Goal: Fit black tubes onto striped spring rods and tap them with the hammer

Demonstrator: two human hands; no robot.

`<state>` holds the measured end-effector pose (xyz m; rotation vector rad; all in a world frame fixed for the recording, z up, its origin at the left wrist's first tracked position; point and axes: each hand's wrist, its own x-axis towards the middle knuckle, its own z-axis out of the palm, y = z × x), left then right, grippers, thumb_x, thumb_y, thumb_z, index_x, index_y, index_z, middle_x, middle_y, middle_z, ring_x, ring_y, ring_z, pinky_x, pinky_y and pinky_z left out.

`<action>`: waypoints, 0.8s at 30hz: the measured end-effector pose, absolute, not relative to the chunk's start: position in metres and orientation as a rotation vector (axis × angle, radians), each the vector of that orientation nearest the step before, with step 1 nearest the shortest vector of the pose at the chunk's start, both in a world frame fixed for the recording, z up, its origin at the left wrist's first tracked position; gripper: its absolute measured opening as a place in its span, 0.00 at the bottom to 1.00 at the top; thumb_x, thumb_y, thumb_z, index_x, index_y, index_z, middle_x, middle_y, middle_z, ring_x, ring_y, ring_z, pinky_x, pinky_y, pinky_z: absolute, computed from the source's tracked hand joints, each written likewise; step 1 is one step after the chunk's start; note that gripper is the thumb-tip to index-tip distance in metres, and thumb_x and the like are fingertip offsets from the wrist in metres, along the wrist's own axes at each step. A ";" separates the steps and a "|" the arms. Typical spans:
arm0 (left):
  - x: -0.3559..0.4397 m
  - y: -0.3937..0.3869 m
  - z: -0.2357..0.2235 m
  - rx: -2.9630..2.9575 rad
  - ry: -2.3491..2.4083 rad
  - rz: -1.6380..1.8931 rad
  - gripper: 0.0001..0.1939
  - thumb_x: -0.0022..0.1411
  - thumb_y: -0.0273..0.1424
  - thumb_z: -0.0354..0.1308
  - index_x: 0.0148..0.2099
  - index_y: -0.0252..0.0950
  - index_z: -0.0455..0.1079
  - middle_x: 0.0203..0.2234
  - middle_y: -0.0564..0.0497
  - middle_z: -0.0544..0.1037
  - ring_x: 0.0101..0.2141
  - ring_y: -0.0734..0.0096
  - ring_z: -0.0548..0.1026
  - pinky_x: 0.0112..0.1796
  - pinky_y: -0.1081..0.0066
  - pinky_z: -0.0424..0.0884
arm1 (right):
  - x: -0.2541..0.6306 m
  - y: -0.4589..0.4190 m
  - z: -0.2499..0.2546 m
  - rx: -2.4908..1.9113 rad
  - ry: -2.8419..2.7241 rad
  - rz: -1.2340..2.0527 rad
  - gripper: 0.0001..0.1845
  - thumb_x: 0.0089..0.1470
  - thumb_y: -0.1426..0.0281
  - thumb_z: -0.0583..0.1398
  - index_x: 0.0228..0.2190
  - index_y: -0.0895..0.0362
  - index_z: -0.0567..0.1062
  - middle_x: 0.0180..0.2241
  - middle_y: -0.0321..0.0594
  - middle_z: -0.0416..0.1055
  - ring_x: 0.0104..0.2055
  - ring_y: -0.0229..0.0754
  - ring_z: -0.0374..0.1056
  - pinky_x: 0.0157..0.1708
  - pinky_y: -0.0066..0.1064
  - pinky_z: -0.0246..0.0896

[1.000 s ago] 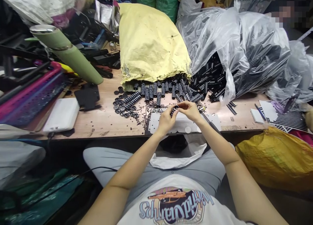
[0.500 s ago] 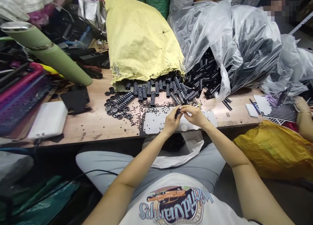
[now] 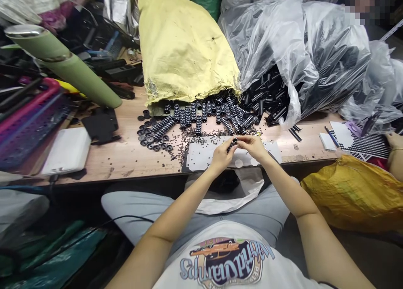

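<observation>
My left hand (image 3: 221, 156) and my right hand (image 3: 252, 146) meet over a white sheet (image 3: 204, 154) near the table's front edge. Together they pinch a small black ribbed roller (image 3: 232, 144), the left from below, the right at its upper end. Just beyond lies a heap of similar black-and-white ribbed rollers (image 3: 204, 113) spilling from a yellow sack (image 3: 184, 45). Loose black rings (image 3: 151, 138) and tiny black bits are scattered to the left of the sheet.
A clear plastic bag of black tubes (image 3: 299, 58) lies at the right. A green cylinder (image 3: 66, 66), a pink perforated basket (image 3: 28, 121) and a white box (image 3: 67, 150) sit left. Another person's hand (image 3: 395, 140) rests at the far right by a yellow bag (image 3: 352, 192).
Both hands stay together on the roller, with small finger shifts. The view has shifted slightly. The other person's hand has appeared at the far right edge.
</observation>
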<state>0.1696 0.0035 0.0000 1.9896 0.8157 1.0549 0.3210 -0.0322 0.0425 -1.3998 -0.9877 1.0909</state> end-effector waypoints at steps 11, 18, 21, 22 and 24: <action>0.171 0.002 -0.002 2.037 0.805 1.017 0.21 0.67 0.39 0.51 0.58 0.37 0.68 0.48 0.43 0.77 0.47 0.60 0.76 0.48 0.62 0.73 | 0.322 -0.051 0.050 -1.519 -1.463 0.618 0.11 0.51 0.67 0.61 0.37 0.52 0.80 0.39 0.39 0.79 0.41 0.42 0.75 0.42 0.34 0.73; 0.178 0.007 -0.003 1.984 0.817 1.190 0.23 0.68 0.43 0.46 0.59 0.36 0.62 0.50 0.42 0.74 0.48 0.65 0.74 0.49 0.67 0.71 | 0.329 -0.051 0.063 -1.483 -1.766 0.357 0.14 0.57 0.71 0.55 0.42 0.52 0.78 0.45 0.39 0.77 0.49 0.41 0.72 0.51 0.35 0.67; 0.178 0.006 -0.007 1.941 0.770 1.182 0.20 0.69 0.43 0.45 0.53 0.36 0.64 0.44 0.44 0.76 0.43 0.68 0.76 0.45 0.69 0.71 | 0.360 -0.020 0.057 -1.756 -1.623 0.176 0.16 0.57 0.74 0.52 0.42 0.57 0.77 0.44 0.45 0.76 0.47 0.45 0.71 0.51 0.40 0.66; 0.177 0.006 -0.008 1.924 0.763 1.167 0.19 0.69 0.43 0.45 0.52 0.36 0.64 0.42 0.44 0.76 0.42 0.68 0.76 0.44 0.70 0.71 | 0.373 -0.009 0.053 -1.884 -1.547 0.094 0.17 0.56 0.76 0.52 0.43 0.59 0.77 0.45 0.48 0.75 0.49 0.47 0.69 0.53 0.42 0.63; 0.174 0.006 -0.007 1.883 0.784 1.145 0.18 0.68 0.42 0.46 0.51 0.35 0.64 0.41 0.44 0.76 0.41 0.69 0.75 0.42 0.70 0.71 | 0.398 0.012 0.047 -2.082 -1.463 0.078 0.17 0.52 0.79 0.55 0.44 0.63 0.76 0.48 0.54 0.73 0.53 0.52 0.66 0.56 0.47 0.58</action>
